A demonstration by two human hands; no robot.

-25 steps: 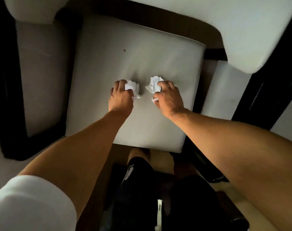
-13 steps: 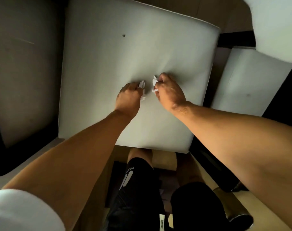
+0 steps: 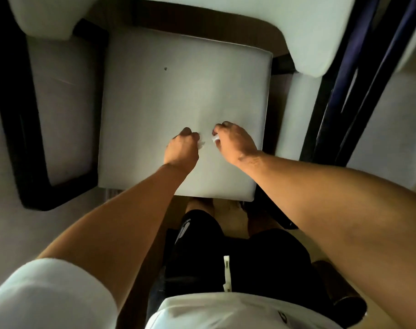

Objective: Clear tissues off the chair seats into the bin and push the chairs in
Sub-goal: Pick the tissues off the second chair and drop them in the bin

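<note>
Standing over the chair seat (image 3: 178, 91), each hand, left hand (image 3: 181, 150) and right hand (image 3: 235, 141), squeezes a tissue near its front edge, ready for the bin.

Most of each tissue is hidden inside a fist above the seat (image 3: 178, 91): a scrap (image 3: 200, 143) shows beside the left hand (image 3: 182, 150), another (image 3: 215, 138) beside the right hand (image 3: 235, 143). Fingertips are curled under, unseen.

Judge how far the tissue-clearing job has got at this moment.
Done: the chair seat shows no loose tissue. In hand: the left hand grips one tissue, the right hand grips another tissue. Left: binning both, though no bin is in view, and pushing the chair in.
</note>
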